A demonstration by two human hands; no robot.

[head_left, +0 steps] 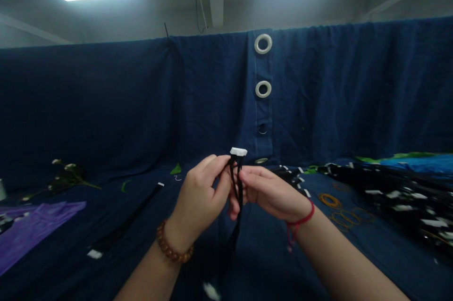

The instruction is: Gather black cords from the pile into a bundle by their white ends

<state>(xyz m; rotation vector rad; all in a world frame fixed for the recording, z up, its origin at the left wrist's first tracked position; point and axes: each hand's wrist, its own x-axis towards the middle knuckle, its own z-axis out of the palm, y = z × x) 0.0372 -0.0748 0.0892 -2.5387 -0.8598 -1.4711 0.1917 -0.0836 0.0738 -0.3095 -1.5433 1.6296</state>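
Observation:
My left hand and my right hand meet above the blue cloth-covered table. Both pinch a bundle of black wires just below its white connector, which points up. The rest of the wires hang down between my wrists towards a blurred white end near the bottom edge. A bead bracelet is on my left wrist, a red string on my right.
A large heap of black wires with white connectors lies at the right, with several rubber bands beside it. One black cable lies at the left, near purple plastic and a flower sprig. A blue curtain walls the back.

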